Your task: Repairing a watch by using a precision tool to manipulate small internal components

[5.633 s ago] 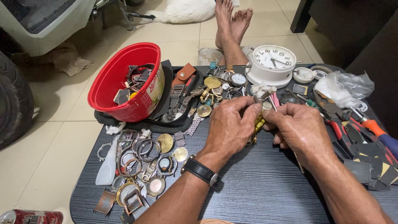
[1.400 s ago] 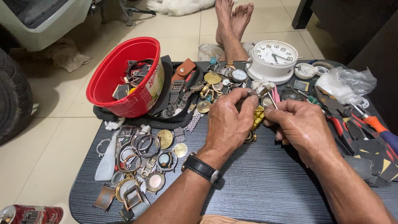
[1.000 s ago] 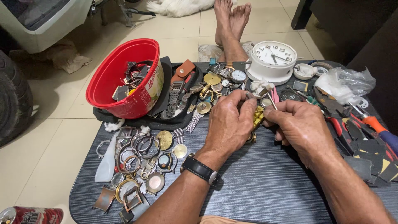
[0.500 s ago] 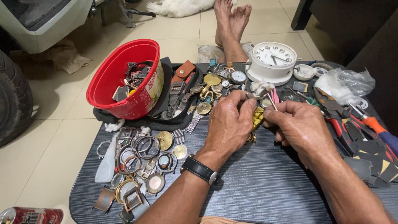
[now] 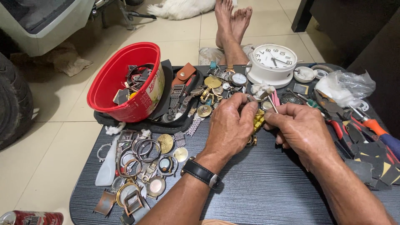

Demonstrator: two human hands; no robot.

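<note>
Head-worn view, steeply down, close.

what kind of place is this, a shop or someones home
Most likely an informal watch-repair spot at home: a dark low table on a tiled floor, strewn with watch cases, a red bowl of parts, pliers and a white clock.

Perhaps home watch-repair spot (tiled floor (image 5: 183, 33)): tools (image 5: 354, 125).

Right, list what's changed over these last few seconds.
Almost nothing. Both hands stay together mid-table: the left hand still pinches the gold-coloured watch band, the right hand still works a thin tool at it. Only the view has shifted slightly. The red bowl and white clock haven't moved.
</note>
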